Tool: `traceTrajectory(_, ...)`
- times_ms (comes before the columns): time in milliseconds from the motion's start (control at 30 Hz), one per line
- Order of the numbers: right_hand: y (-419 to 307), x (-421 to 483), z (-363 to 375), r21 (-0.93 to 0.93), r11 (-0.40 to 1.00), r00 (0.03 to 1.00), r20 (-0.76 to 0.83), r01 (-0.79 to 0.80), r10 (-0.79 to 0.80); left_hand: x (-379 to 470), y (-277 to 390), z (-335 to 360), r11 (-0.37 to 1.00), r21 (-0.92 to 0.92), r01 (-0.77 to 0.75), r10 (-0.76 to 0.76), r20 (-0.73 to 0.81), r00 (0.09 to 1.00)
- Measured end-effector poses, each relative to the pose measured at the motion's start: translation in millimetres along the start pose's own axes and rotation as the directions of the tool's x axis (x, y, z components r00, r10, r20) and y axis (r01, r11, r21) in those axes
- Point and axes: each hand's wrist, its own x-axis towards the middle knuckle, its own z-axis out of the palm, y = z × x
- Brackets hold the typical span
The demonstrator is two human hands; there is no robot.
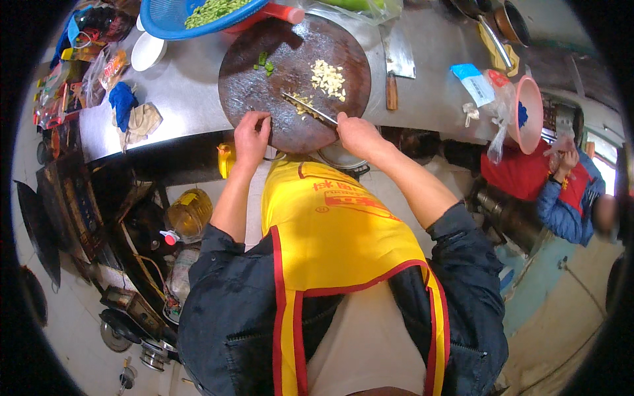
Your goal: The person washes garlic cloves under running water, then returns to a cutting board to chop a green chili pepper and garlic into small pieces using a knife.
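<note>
My right hand [359, 136] grips a kitchen knife [311, 107], its blade seen nearly edge-on, low over a round wooden chopping board [292, 131]. Yellowish minced bits [303, 105] lie along the blade. Beyond them is a heap of chopped pale garlic [328, 78]. A few cut green vegetable pieces [266, 65] sit further left on the board. At the board's near left edge rests my left hand [251, 136], fingers curled and the thumb apart, with nothing visible in it.
A cleaver [398, 59] lies right of the board. Behind stands a blue colander [168, 24] of green beans. Left on the steel counter [183, 94] are a white bowl [148, 51] and cloths [133, 111]. A pink basin [529, 116] tilts at right, near another person [564, 193].
</note>
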Motion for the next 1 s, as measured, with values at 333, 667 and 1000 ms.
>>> traceTrajectory(333,2,-2,3,0.005,0.999,0.999,-0.011,0.04,-0.04,-5,0,-6,0.991,-0.054,0.125,-0.124,0.005,0.992)
traceTrajectory(667,-1,-8,3,0.08,0.995,0.997,-0.04,0.064,-0.061,-8,-4,-7,0.987,-0.061,0.147,-0.146,0.018,0.989)
traceTrajectory(1000,-6,-11,14,0.082,0.997,1.0,-0.007,0.012,-0.011,-8,-1,-8,0.986,-0.07,0.152,-0.15,0.026,0.988)
